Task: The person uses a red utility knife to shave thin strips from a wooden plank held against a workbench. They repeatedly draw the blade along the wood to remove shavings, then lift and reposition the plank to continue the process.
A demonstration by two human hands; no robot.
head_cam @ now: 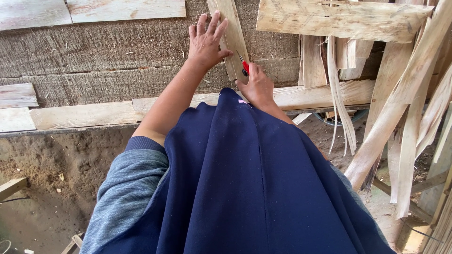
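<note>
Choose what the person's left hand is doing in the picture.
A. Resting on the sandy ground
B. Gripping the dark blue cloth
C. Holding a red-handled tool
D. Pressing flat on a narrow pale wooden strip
D: the left hand lies with fingers spread on the narrow pale wooden strip, while the right hand holds the red-handled tool.

No packages, labels, signs or screens show anywhere here, neither near the hands nor farther off.
</note>
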